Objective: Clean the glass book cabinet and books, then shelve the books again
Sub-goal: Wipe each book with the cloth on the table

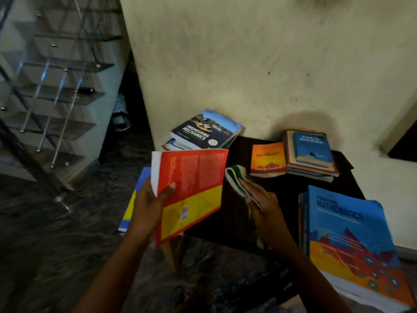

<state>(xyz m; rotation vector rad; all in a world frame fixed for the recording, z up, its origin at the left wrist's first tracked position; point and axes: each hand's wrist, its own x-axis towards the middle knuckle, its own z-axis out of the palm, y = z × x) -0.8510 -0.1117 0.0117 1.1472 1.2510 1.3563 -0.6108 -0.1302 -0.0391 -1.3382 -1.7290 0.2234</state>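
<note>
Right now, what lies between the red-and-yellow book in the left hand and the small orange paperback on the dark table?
In the head view, a folded green-and-white cloth, held by the right hand, lies between the red-and-yellow book and orange paperback.

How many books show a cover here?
6: red-and-yellow book in the left hand; blue-and-yellow book below it; dark Engineering Mechanics book behind; orange Alchemist book and blue Robin Sharma book further right; blue Mathematics book nearest right. Others may lie hidden beneath.
</note>
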